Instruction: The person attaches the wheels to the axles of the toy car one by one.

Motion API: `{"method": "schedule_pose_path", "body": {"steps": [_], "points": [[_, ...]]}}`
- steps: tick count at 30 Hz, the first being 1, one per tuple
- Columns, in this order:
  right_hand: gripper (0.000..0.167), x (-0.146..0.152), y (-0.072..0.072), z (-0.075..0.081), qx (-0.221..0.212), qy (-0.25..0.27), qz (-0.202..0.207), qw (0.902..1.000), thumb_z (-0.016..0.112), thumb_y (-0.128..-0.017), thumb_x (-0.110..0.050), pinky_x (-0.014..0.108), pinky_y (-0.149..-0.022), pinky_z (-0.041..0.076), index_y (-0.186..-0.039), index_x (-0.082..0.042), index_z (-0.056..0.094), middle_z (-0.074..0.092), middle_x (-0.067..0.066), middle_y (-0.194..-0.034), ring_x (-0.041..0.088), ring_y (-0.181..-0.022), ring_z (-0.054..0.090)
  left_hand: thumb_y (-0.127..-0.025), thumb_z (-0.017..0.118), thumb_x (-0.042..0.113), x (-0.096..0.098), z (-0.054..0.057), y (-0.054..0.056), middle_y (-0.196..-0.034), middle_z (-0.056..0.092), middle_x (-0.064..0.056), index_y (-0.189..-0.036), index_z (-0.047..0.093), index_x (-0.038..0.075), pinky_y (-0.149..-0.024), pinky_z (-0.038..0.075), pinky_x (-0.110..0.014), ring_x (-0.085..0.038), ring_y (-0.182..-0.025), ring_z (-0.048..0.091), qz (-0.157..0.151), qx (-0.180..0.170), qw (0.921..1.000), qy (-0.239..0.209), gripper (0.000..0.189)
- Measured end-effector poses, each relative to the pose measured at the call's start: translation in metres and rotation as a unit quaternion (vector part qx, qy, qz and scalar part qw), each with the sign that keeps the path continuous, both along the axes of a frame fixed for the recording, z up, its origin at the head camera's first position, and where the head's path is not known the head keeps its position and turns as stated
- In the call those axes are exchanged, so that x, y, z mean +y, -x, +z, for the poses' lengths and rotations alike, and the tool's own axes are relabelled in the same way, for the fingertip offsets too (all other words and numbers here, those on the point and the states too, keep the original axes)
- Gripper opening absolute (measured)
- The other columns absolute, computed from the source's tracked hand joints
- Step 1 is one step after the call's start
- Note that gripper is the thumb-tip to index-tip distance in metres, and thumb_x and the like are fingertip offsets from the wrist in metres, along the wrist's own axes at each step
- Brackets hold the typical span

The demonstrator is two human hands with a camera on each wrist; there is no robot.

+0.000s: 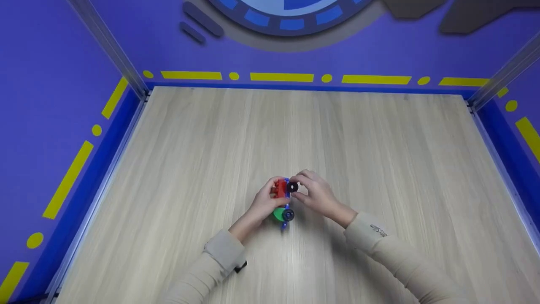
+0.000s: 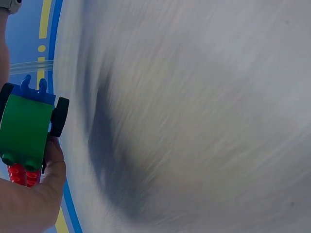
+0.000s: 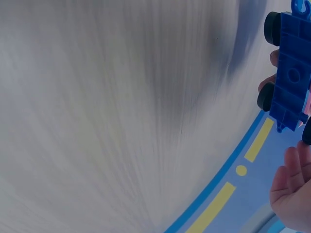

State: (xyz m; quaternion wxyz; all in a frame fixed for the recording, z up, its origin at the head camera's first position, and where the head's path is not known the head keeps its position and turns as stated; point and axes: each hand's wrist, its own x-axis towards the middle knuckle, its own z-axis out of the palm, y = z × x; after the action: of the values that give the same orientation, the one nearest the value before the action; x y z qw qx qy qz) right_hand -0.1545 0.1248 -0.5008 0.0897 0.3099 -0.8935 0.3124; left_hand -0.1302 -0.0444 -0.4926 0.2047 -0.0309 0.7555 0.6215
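Note:
A toy wagon built of bricks, on a blue wheeled base [image 3: 293, 73], is held on its side in my left hand [image 1: 265, 202]. The left fingers and thumb wrap around its red bricks [image 1: 281, 188]. A green curved brick [image 2: 25, 126] sits behind them, near the blue hook end. Black wheels show along the base, one of them a rear wheel [image 1: 288, 215] beside the green brick. My right hand [image 1: 317, 195] pinches a black wheel [image 1: 292, 187] between thumb and fingers, right at the base's side. In the right wrist view, that hand appears at the lower right edge.
The hands are over a light wood-grain table [image 1: 358, 139]. Blue panels [image 1: 278, 59] with yellow dashes and dots rise at its back and sides, joined by metal corner posts [image 1: 110, 42]. A small black piece [image 1: 241, 267] shows at the left sleeve cuff.

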Motion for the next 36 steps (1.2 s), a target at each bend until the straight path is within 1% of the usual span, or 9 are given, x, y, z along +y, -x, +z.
{"method": "schedule_pose_path", "body": {"steps": [2, 4, 12, 21, 29, 36], "points": [[0.028, -0.0005, -0.0001, -0.0001, 0.008, -0.001, -0.001, 1.0000, 0.072, -0.071, -0.011, 0.027, -0.074, 0.048, -0.098, -0.009, 0.061, 0.059, 0.001, -0.091, 0.014, -0.086, 0.055, -0.078, 0.061, 0.007, -0.0001, 0.0073, -0.0025, -0.116, 0.048, -0.013, -0.127, 0.040, 0.014, -0.081, 0.042, -0.032, -0.025, -0.101, 0.049, -0.002, 0.004, 1.0000, 0.001, 0.053], [0.028, -0.0010, 0.0000, -0.0008, 0.020, 0.000, -0.001, 0.9998, 0.072, -0.071, -0.011, 0.027, -0.073, 0.048, -0.097, -0.009, 0.061, 0.059, 0.001, -0.090, 0.014, -0.085, 0.055, -0.078, 0.062, 0.007, -0.0005, 0.0081, -0.0028, -0.116, 0.048, -0.013, -0.127, 0.040, 0.015, -0.081, 0.042, -0.031, -0.024, -0.101, 0.049, -0.004, 0.003, 1.0000, 0.001, 0.054], [0.029, -0.0028, -0.0023, -0.0013, 0.050, -0.008, 0.006, 0.9987, 0.073, -0.069, -0.012, 0.029, -0.072, 0.046, -0.095, -0.010, 0.061, 0.058, 0.001, -0.090, 0.015, -0.085, 0.055, -0.076, 0.063, 0.005, -0.0010, 0.0064, -0.0011, -0.113, 0.049, -0.013, -0.126, 0.041, 0.014, -0.076, 0.043, -0.028, -0.023, -0.098, 0.050, -0.009, 0.006, 0.9999, -0.007, 0.055], [0.029, -0.0033, -0.0031, -0.0060, 0.079, -0.009, 0.003, 0.9968, 0.073, -0.069, -0.013, 0.029, -0.072, 0.046, -0.095, -0.010, 0.061, 0.058, 0.002, -0.089, 0.015, -0.084, 0.054, -0.077, 0.063, 0.009, -0.0022, 0.0042, -0.0032, -0.119, 0.049, -0.013, -0.127, 0.040, 0.014, -0.081, 0.040, -0.033, -0.026, -0.105, 0.048, -0.029, 0.018, 0.9993, -0.016, 0.054], [0.029, -0.0040, -0.0033, -0.0089, 0.110, 0.010, -0.006, 0.9938, 0.075, -0.066, -0.013, 0.028, -0.065, 0.042, -0.092, -0.009, 0.063, 0.056, 0.002, -0.083, 0.015, -0.077, 0.051, -0.073, 0.067, 0.009, -0.0029, 0.0021, -0.0045, -0.118, 0.050, -0.012, -0.126, 0.040, 0.015, -0.080, 0.041, -0.031, -0.025, -0.103, 0.049, -0.029, 0.024, 0.9989, -0.027, 0.060], [0.029, -0.0047, -0.0044, -0.0082, 0.107, 0.011, -0.014, 0.9941, 0.075, -0.068, -0.014, 0.027, -0.063, 0.042, -0.094, -0.010, 0.063, 0.054, 0.001, -0.083, 0.014, -0.076, 0.049, -0.073, 0.067, 0.007, -0.0026, 0.0019, -0.0044, -0.116, 0.050, -0.013, -0.126, 0.041, 0.014, -0.079, 0.040, -0.031, -0.026, -0.103, 0.047, -0.025, 0.031, 0.9988, -0.027, 0.060]]}}
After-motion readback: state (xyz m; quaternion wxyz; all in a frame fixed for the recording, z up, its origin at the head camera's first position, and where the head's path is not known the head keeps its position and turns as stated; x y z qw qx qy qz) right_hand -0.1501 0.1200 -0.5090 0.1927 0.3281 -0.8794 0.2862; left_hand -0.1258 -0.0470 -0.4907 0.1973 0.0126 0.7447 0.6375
